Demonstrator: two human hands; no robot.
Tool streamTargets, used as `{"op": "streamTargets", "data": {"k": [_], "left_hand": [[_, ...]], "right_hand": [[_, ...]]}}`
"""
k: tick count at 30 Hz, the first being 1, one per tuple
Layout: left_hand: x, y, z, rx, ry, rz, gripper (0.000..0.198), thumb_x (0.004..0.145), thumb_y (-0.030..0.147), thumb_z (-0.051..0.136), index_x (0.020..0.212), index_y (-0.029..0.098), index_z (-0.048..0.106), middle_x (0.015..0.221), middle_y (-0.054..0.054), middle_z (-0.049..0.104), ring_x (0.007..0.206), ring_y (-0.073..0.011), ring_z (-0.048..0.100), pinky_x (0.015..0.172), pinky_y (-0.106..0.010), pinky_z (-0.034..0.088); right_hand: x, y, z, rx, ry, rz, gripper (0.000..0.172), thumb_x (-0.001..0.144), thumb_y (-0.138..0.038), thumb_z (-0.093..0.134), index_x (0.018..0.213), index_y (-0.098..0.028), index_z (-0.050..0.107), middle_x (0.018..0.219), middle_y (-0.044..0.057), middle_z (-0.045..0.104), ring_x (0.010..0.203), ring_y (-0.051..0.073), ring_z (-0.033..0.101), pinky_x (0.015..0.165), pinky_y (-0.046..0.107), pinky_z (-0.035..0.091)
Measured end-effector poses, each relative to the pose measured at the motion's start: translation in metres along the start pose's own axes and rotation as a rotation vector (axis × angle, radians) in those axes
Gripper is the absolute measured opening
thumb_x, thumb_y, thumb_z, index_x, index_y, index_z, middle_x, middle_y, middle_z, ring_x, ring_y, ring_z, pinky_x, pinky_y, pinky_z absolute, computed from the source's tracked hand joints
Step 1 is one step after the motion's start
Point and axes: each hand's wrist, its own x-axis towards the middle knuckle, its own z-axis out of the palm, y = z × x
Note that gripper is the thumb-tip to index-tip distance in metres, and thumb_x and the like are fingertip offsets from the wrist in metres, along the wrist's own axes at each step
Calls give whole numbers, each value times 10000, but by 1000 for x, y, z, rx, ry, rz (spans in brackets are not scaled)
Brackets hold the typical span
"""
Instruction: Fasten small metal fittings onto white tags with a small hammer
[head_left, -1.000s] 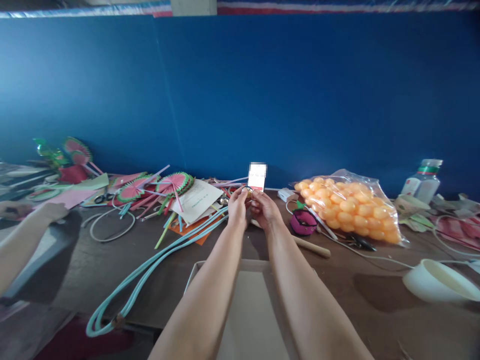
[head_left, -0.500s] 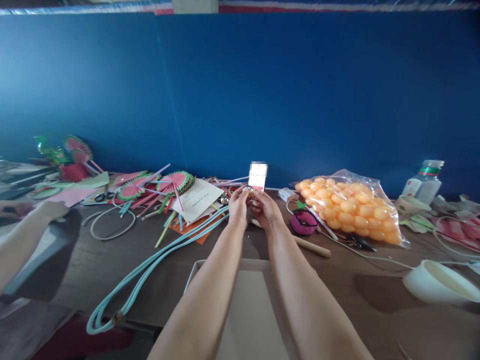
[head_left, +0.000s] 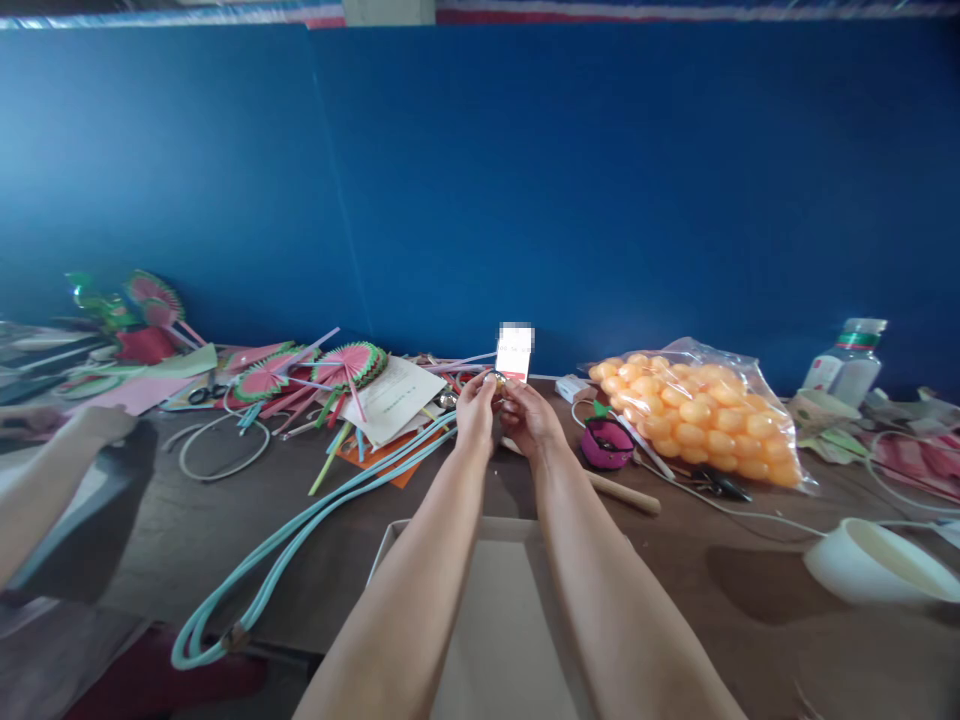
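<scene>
Out in front of me, my left hand [head_left: 475,412] and my right hand [head_left: 529,412] meet with curled fingers around a small shiny gold-coloured piece [head_left: 500,380]. Both pinch it from either side; the fingers cover most of it, so its kind is unclear. Right behind them stands a lit phone [head_left: 514,352], its lower edge hidden by my fingers. Under my right wrist runs a wooden stick [head_left: 624,494], partly covered. A purple pouch [head_left: 607,445] sits to the right of that hand. Below my forearms is an open cardboard box [head_left: 499,620].
Pale blue tubing [head_left: 300,532] loops across the table on the left, near watermelon paper fans [head_left: 349,366] and a booklet [head_left: 397,392]. At right lie a bag of orange balls [head_left: 697,415] and a white cup [head_left: 874,565]. Another person's arm [head_left: 56,480] reaches in at far left.
Almost nothing differs: my hands keep the same pinch on the small gold-coloured piece, and the whole view has shifted very slightly.
</scene>
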Motion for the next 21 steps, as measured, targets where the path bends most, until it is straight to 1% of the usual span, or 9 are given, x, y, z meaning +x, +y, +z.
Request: {"op": "streamTargets", "data": {"k": [8,14,21], "left_hand": [[1,-2,-1,10,-13,27,328,670,314,700,933,131,629,761,-39,632,628,-114,585,591,-237,453],[2,-3,-2,43,-11,51,339,650,341,714,907,132,640,767,-40,636,631,-112,580,597,-239,455],[6,-7,-4,66,-24,84,363,633,377,722,900,138,659,780,-49,650,693,-142,604,670,-279,480]], "right_hand": [[1,0,0,19,6,-5,290,598,-243,803,764,-159,580,628,-66,503,448,4,371,350,110,277],[-1,-1,2,23,5,-6,296,576,-223,812,749,-160,580,611,-66,492,457,9,369,352,107,284],[0,-1,1,7,23,-14,294,565,-224,808,735,-166,576,610,-58,513,471,23,397,364,130,297]]}}
